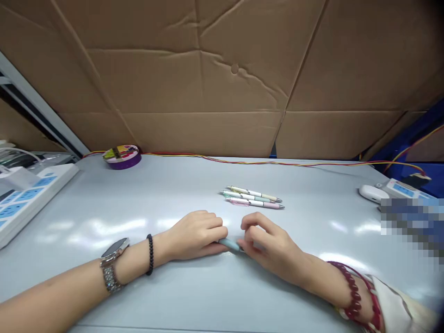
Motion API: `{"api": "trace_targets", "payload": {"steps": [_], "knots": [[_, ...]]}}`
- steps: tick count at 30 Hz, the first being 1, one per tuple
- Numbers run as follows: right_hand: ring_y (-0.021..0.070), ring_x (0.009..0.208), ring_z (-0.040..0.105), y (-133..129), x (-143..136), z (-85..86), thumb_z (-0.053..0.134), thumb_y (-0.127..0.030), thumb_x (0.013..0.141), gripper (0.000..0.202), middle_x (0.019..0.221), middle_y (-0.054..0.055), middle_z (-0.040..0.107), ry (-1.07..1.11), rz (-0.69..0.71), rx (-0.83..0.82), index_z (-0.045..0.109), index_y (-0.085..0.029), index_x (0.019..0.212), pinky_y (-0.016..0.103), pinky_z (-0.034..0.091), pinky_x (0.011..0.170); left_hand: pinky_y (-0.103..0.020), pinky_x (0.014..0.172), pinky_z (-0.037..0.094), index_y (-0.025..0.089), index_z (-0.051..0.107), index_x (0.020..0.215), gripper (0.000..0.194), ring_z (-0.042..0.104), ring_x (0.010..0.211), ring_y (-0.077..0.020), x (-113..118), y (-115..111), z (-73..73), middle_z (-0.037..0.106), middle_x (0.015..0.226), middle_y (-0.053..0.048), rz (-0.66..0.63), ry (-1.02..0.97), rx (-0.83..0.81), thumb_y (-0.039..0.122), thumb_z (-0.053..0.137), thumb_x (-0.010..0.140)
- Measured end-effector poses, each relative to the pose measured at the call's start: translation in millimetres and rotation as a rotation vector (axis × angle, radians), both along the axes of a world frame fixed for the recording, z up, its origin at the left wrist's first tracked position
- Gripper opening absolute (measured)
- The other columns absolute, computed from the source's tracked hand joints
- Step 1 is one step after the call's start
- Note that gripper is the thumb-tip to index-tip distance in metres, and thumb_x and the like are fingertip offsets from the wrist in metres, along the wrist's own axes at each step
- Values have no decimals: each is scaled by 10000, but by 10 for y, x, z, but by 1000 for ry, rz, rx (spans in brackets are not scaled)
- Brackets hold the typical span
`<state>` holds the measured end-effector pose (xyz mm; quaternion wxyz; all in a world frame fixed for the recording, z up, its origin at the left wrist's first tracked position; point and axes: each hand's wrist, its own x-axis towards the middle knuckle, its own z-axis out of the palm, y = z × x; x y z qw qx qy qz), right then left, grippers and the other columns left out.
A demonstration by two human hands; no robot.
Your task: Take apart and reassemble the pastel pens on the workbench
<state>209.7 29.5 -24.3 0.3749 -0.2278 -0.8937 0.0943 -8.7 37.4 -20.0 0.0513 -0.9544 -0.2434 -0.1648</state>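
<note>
A light blue pen [229, 243] lies slanted between my two hands, low over the grey table. My left hand [197, 235] is closed around its rear part, palm down, so that end is hidden. My right hand [274, 245] has curled fingers, with the thumb and a fingertip at the pen's metal tip. Its index finger is bent and raised off the pen. Just beyond my hands, three click pens lie side by side: a cream one [255, 193], a green one [247, 197] and a pink one [255, 203], each with a white middle.
A round purple tin [122, 157] stands at the back left. Red and yellow wires [222, 160] run along the rear edge before a cardboard wall [194, 83]. A power strip [38, 194] lies at left; a white rounded device [373, 193] and another strip [404, 188] are at right.
</note>
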Motion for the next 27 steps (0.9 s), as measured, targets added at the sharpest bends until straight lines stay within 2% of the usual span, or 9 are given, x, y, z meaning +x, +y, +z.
{"api": "trace_targets", "payload": {"steps": [5, 8, 11, 18, 22, 27], "knots": [[97, 665, 435, 8, 14, -28, 364, 9, 782, 215, 889, 47, 487, 6, 46, -44, 421, -197, 755, 188, 432, 562, -259, 554, 332, 180, 502, 726, 366, 446, 569, -142, -5, -4, 14, 515, 644, -4, -15, -19, 13, 411, 335, 956], [96, 660, 419, 12, 21, -12, 341, 29, 767, 239, 865, 39, 470, 14, 45, -57, 416, -195, 731, 181, 422, 554, -257, 576, 344, 178, 526, 781, 308, 453, 592, -146, -11, -13, 27, 533, 688, -19, -14, -58, 24, 357, 349, 957], [97, 643, 413, 19, 24, 15, 335, 33, 776, 252, 825, 32, 466, 24, 8, -13, 434, -194, 729, 182, 407, 542, -258, 595, 351, 176, 541, 838, 249, 462, 618, -148, -13, -14, 37, 554, 725, -26, 16, -87, 9, 279, 347, 955], [100, 625, 450, 28, 30, 27, 345, 41, 780, 287, 792, 35, 498, 3, -66, 82, 531, -176, 799, 189, 402, 525, -258, 613, 359, 177, 550, 862, 293, 475, 640, -146, -11, -7, 41, 570, 737, -21, 52, -103, -24, 332, 326, 970], [107, 640, 480, 20, 47, 45, 372, 4, 812, 252, 785, 38, 512, -9, -89, 89, 552, -173, 799, 191, 419, 539, -253, 604, 356, 179, 548, 861, 299, 476, 642, -144, -16, -13, 35, 571, 741, -19, 61, -104, -26, 342, 323, 971], [147, 783, 553, -4, 37, 130, 456, -204, 899, 104, 843, 66, 594, -43, 45, 3, 540, -158, 941, 253, 470, 706, -253, 606, 361, 181, 547, 865, 288, 486, 651, -145, -17, -9, 26, 567, 743, -18, 72, -103, -40, 346, 335, 967]]}}
